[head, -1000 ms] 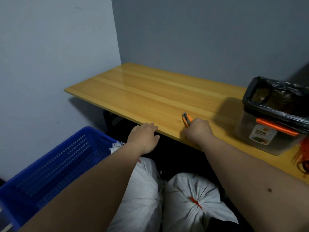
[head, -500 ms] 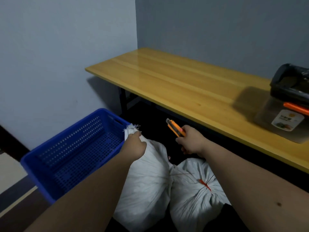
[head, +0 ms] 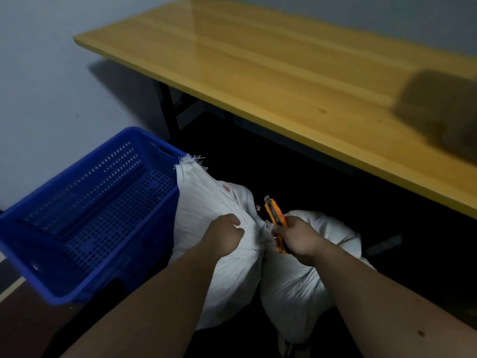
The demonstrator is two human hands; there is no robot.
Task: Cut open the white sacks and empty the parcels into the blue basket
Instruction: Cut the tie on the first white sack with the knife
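My left hand [head: 225,235] and my right hand [head: 299,239] are both bare, with no gloves, rings or watch on either. My forearms are bare too, right down to the bottom edge of the view, so no sleeve or cuff shows anywhere. My right forearm carries one small dark mole on its upper side, near the lower right corner, and my nails look short.

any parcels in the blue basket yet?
No. The blue basket shows only its bare perforated floor, and both white sacks stand outside it.
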